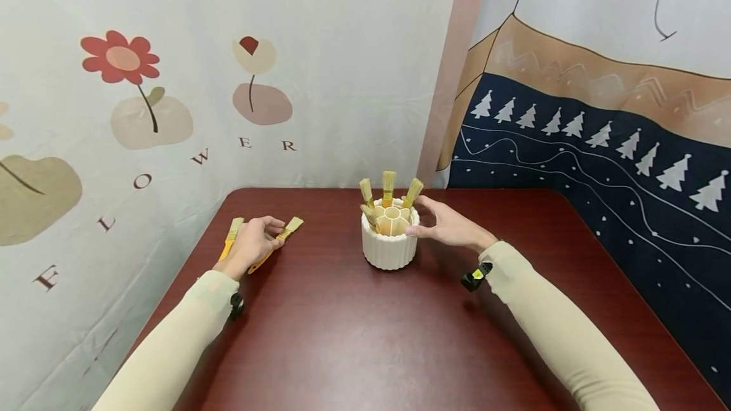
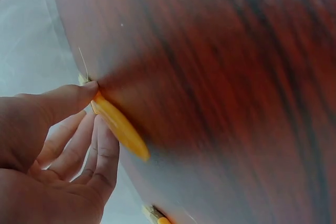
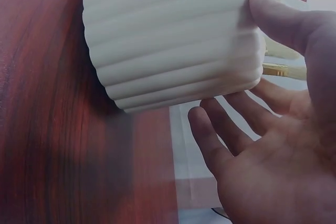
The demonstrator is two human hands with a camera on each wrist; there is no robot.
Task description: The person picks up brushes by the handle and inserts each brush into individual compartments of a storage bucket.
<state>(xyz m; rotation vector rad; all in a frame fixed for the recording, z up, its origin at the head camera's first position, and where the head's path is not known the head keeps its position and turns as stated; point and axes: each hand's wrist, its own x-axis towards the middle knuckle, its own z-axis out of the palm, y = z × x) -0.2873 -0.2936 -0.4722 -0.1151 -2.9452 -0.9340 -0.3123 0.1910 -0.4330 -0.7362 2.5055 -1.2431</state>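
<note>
My left hand (image 1: 254, 243) pinches a flat paintbrush (image 2: 123, 127) between thumb and fingers, low over the left side of the table; its yellow handle slants down and pale bristles stick out past the fingertips. Another yellow-handled paintbrush (image 1: 228, 247) lies just left of that hand, partly covered by it. Right of the middle stands a white ribbed brush holder (image 1: 390, 252) with round and petal-shaped compartments. Several paintbrushes (image 1: 389, 188) stand in it, bristles up, around the back and left. My right hand (image 1: 448, 224) holds its right side, thumb at the rim and fingers round behind.
The dark red wooden table (image 1: 354, 335) ends just behind the holder. A pale curtain (image 1: 354, 68) printed with flowers and letters hangs at the back and left, and a navy cloth (image 1: 571, 176) with white trees at the right.
</note>
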